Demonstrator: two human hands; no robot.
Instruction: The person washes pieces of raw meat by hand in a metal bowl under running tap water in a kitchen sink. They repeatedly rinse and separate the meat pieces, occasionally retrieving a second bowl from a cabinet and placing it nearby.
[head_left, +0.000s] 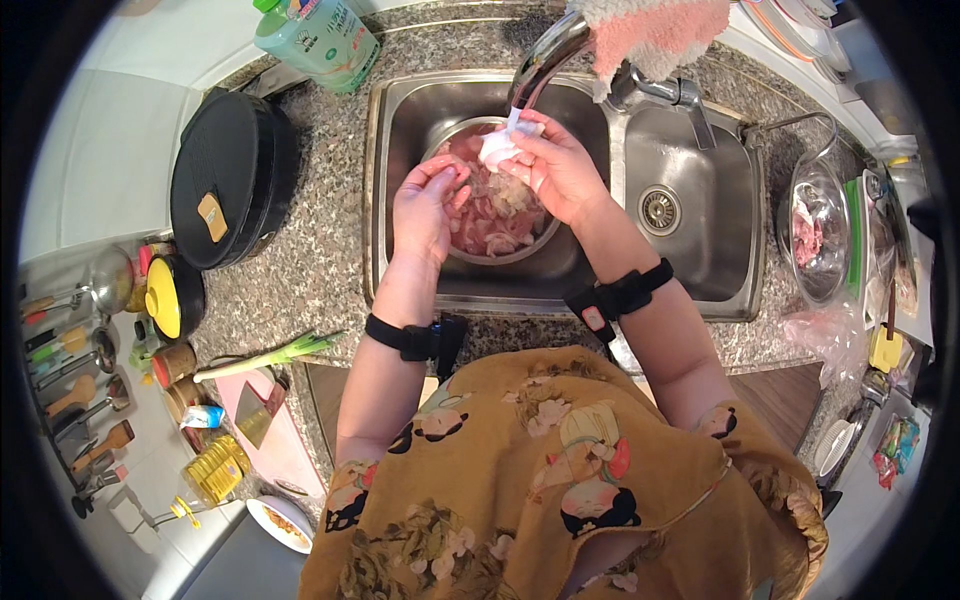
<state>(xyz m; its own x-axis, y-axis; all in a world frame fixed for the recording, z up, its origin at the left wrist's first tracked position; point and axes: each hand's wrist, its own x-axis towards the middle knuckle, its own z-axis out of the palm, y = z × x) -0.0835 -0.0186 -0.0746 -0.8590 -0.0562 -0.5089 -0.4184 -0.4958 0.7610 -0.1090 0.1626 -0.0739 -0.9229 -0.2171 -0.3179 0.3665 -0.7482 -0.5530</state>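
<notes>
Patterned top (490, 480) — pale meat (497, 149) in right hand (566, 170)

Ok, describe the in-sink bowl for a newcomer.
Find the double sink, then its left basin. The round bowl there, below the left hand and right hand, holds pink meat. Unlike the clear bowl right of the sink, its rim is grey metal.

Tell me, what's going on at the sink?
A person is at the sink. Their right grip holds a pale piece of what looks like meat under water from the tap. Their left grip is close by; I can't tell whether it holds anything. Below, a round bowl of raw meat sits in the sink's left basin.
</notes>
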